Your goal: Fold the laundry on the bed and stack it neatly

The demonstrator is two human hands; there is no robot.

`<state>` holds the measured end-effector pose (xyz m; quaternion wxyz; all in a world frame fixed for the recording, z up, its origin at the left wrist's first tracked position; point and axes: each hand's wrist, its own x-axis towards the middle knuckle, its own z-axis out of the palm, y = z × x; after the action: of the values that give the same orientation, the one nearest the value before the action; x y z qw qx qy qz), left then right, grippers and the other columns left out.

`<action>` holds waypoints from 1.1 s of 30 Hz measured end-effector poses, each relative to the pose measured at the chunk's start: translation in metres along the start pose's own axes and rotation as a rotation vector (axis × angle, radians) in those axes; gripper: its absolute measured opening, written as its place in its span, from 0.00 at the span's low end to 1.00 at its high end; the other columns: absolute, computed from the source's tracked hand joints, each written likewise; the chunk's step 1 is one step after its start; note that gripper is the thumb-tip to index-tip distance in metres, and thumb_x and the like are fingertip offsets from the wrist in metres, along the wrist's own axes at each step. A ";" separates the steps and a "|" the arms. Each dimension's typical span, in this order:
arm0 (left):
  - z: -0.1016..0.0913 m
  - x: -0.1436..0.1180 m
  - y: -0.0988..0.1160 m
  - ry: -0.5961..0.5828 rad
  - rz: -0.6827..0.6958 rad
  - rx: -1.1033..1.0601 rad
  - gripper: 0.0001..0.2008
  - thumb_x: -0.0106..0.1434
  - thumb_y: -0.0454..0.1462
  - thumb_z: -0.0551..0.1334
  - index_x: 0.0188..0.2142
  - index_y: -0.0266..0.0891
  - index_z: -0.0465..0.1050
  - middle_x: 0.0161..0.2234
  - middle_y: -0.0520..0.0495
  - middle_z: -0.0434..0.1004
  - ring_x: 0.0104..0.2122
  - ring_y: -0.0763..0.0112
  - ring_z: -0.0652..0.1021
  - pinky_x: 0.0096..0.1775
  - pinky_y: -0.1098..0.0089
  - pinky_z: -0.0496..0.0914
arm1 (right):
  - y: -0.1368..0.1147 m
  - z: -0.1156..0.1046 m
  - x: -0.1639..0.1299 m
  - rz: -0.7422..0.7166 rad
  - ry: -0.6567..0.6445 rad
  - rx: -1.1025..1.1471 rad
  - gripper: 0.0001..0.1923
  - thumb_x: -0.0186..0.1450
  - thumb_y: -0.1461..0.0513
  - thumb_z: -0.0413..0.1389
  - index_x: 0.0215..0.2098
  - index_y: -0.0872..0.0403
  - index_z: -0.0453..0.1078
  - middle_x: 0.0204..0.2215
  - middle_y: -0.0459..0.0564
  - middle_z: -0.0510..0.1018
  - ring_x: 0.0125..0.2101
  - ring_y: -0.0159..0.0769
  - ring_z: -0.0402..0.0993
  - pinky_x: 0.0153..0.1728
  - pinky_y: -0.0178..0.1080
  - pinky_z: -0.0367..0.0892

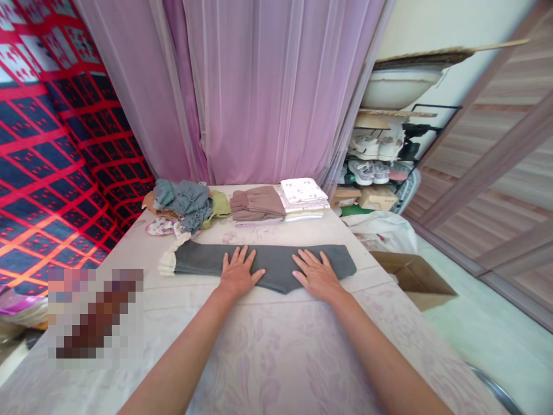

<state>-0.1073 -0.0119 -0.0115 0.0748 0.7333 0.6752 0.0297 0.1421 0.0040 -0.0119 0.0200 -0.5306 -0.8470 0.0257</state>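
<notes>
A pair of dark grey trousers (276,264), folded lengthwise, lies across the cloth-covered table. Its left end has a cream ruffled edge, and a pointed crotch corner sticks out towards me at the middle. My left hand (239,271) rests flat on the left half with its fingers spread. On the right half lies my right hand (317,274), also flat with fingers apart. Neither hand grasps the fabric. Just behind the left end sits a crumpled heap of clothes (184,202) in blue-grey, olive, brown and floral cloth.
Folded brown clothes (258,203) and a stack of white printed clothes (303,191) sit along the table's back edge. Behind hangs a purple curtain (268,92). An open cardboard box (415,279) and a shoe rack (375,153) stand to the right. A blurred-out patch covers the left side.
</notes>
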 end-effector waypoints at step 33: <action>0.020 -0.005 0.041 0.053 0.432 -0.133 0.22 0.68 0.43 0.50 0.61 0.50 0.62 0.62 0.48 0.62 0.63 0.58 0.58 0.63 0.49 0.47 | 0.061 -0.074 -0.016 0.187 -0.195 0.103 0.17 0.67 0.54 0.44 0.41 0.49 0.73 0.35 0.50 0.81 0.36 0.39 0.75 0.37 0.38 0.64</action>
<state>-0.0645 -0.0216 -0.0250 0.0972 0.8532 0.5008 0.1087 0.2088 0.0178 0.0582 -0.0374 -0.6005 -0.7893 0.1222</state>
